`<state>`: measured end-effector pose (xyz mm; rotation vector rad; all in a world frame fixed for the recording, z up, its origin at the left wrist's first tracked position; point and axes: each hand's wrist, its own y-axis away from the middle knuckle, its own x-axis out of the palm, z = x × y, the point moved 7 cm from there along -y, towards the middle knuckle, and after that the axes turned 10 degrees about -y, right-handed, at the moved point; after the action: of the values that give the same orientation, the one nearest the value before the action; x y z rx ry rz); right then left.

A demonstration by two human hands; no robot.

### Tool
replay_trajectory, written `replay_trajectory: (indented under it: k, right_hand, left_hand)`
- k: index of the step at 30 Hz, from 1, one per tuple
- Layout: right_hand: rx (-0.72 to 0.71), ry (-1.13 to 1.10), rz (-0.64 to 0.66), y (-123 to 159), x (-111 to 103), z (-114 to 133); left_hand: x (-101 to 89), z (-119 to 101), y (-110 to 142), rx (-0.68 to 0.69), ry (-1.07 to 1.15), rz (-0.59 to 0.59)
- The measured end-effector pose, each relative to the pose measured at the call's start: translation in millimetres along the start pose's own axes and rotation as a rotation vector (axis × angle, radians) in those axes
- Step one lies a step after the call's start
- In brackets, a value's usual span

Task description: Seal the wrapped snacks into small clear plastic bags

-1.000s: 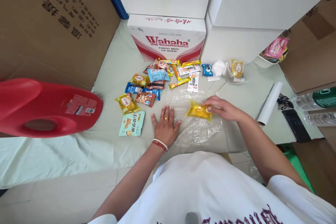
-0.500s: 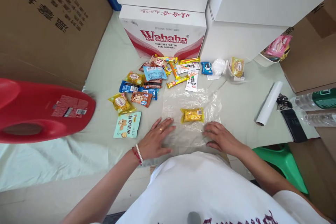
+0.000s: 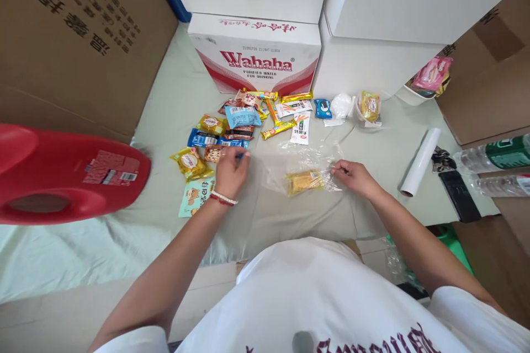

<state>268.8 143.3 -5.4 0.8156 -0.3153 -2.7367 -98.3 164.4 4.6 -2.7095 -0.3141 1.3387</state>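
A yellow-wrapped snack packet (image 3: pixel 305 182) lies on the table under a folded-over layer of clear plastic film (image 3: pixel 273 171). My right hand (image 3: pixel 351 174) pinches the film's edge just right of the packet. To the left, my left hand (image 3: pixel 231 172) is closed, thumb and fingertips drawn together at the film's left side; the thin film is hard to see there. Its fingers partly cover a brown cookie packet (image 3: pixel 212 153). Below its wrist, a light green nut packet (image 3: pixel 191 198) is partly hidden by the forearm. Another yellow packet (image 3: pixel 190 163) lies left of this hand.
Several small snacks, among them a light blue packet (image 3: pixel 243 116), lie before a Wahaha water carton (image 3: pixel 256 60). A red jug (image 3: pixel 70 174) lies at the left. To the right are a clear cup (image 3: pixel 370 113), a white roll (image 3: pixel 421 162), a black phone (image 3: pixel 459 196) and plastic bottles (image 3: pixel 503 154).
My right hand set the yellow packet on the film and let go. Both hands then moved from the near edge; the film's near part now lies over the packet. My left hand went forward and left.
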Motion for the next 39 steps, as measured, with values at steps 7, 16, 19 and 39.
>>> replay_trajectory:
  k: [7, 16, 19, 39]
  right_hand:
    - [0.088, 0.04, 0.017, -11, 10, -9]
    - [0.105, 0.083, 0.046, -8, 4, -18]
    - [0.1, 0.12, 0.057, -7, 7, -19]
    - [-0.528, 0.289, 0.052, 29, 76, 35]
  left_hand:
    - [-42.8, -124, 104, 0.656, -0.148, -0.472]
    - [46.4, -107, 78, 0.351, -0.098, -0.028]
    - [58.5, -91, 49, 0.07, -0.126, 0.094]
    - [90.4, -58, 45, -0.282, 0.624, 0.453]
